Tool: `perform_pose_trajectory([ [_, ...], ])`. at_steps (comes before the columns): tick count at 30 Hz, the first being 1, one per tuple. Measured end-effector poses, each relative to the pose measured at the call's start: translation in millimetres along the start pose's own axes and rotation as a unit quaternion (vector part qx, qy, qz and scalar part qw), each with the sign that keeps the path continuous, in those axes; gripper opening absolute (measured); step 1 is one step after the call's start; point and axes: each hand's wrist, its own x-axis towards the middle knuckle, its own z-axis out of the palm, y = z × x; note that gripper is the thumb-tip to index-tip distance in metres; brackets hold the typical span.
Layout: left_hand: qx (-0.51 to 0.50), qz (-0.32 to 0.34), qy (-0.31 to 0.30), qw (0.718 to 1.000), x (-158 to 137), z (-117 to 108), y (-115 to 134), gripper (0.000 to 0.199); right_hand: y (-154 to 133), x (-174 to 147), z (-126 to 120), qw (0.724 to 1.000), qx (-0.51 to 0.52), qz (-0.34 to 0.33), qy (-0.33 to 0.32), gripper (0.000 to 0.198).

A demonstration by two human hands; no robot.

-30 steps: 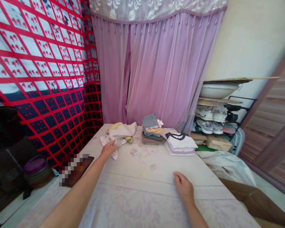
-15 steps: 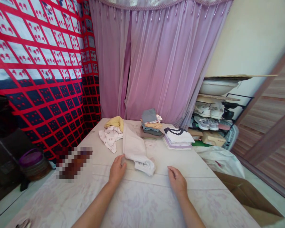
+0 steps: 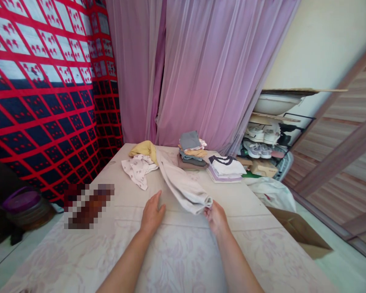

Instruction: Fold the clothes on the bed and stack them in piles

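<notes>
On my feed, the pale beige garment (image 3: 183,185), long and narrow like a trouser leg, lies slantwise on the flowered sheet (image 3: 183,256). Its long axis runs from far left to near right, so the near end sits at my right hand (image 3: 216,215) and the far end well beyond both hands. The right is the nearer one: its fingers and thumb pinch the corner of that near edge. I can't tell how far the edge is off the sheet.

My left hand (image 3: 152,213) holds nothing. It is open, fingers stretched forward and thumb apart, just to the left of the garment's near half and not touching it, as far as I can see.

At the far end, the garment meets a crumpled yellow garment (image 3: 143,151), and a white patterned garment (image 3: 138,171) spreads to the left of that, directly beyond my left hand. A stack of folded clothes (image 3: 192,152) stands close on the far right side of the garment, and the folded white T-shirt (image 3: 232,167) with a dark neckline tops another pile farther right, hemming that side. A pixelated patch (image 3: 91,205) hides something near the sheet's left edge.
</notes>
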Motion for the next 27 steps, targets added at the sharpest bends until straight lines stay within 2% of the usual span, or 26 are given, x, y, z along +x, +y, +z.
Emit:
perform_pose_trajectory([
  [2, -0.003, 0.002, -0.005, 1.0, 0.0, -0.5, 1.2, 0.052, 9.0, 10.0, -19.9, 0.994, -0.091, 0.001, 0.061, 0.038],
  [4, 0.0, 0.004, -0.008, 1.0, 0.0, -1.7, 3.7, 0.05, 10.6, 13.4, -35.7, 0.977, -0.169, -0.047, 0.12, 0.042],
  [5, 0.003, 0.006, -0.013, 1.0, 0.0, -2.7, 5.3, 0.049, 7.9, 12.0, -39.2, 0.97, -0.193, -0.077, 0.129, 0.043],
  [6, 0.005, 0.009, -0.02, 1.0, -0.2, -3.9, 7.1, 0.049, 3.1, 8.5, -39.0, 0.964, -0.21, -0.111, 0.117, 0.044],
  [8, 0.007, 0.022, -0.041, 0.999, -0.7, -6.6, 10.8, 0.046, -9.8, -3.3, -27.8, 0.951, -0.243, -0.19, 0.035, 0.045],
  [10, 0.007, 0.04, -0.06, 0.997, -1.2, -9.2, 13.7, 0.044, -21.6, -17.5, -7.2, 0.91, -0.299, -0.28, -0.066, 0.048],
  [12, 0.008, 0.055, -0.07, 0.996, -1.6, -11.1, 15.0, 0.042, -28.6, -28.7, 14.4, 0.871, -0.365, -0.299, -0.133, 0.045],
  [14, 0.012, 0.061, -0.073, 0.995, -1.7, -11.8, 14.9, 0.041, -32.2, -32.8, 30.1, 0.858, -0.405, -0.275, -0.156, 0.029],
  [16, 0.018, 0.059, -0.075, 0.995, -2.1, -11.1, 14.3, 0.041, -36.9, -30.1, 36.9, 0.881, -0.388, -0.227, -0.151, 0.015],
  [17, 0.023, 0.057, -0.071, 0.996, -2.5, -10.4, 14.2, 0.044, -40.7, -27.0, 36.9, 0.904, -0.349, -0.196, -0.151, 0.02],
  [19, 0.035, 0.064, -0.054, 0.996, -3.9, -8.4, 15.3, 0.053, -50.4, -19.6, 30.7, 0.956, -0.203, -0.13, -0.166, 0.035],
  [20, 0.043, 0.076, -0.043, 0.995, -4.9, -7.4, 16.6, 0.06, -54.9, -15.7, 25.0, 0.974, -0.111, -0.099, -0.174, 0.041],
  [22, 0.062, 0.11, -0.025, 0.992, -6.7, -6.3, 20.5, 0.069, -58.6, -7.5, 9.5, 0.983, 0.05, -0.046, -0.171, 0.049],
  [24, 0.079, 0.145, -0.029, 0.986, -8.0, -7.4, 26.2, 0.059, -50.7, 1.7, -9.9, 0.985, 0.116, -0.009, -0.127, 0.052],
  [26, 0.083, 0.183, -0.065, 0.977, -9.0, -10.8, 34.0, 0.033, -30.8, 11.6, -31.4, 0.995, 0.091, 0.001, -0.048, 0.051],
  [27, 0.08, 0.202, -0.096, 0.971, -9.8, -13.0, 39.0, 0.022, -18.1, 16.0, -42.1, 0.998, 0.062, -0.012, 0.013, 0.051],
])
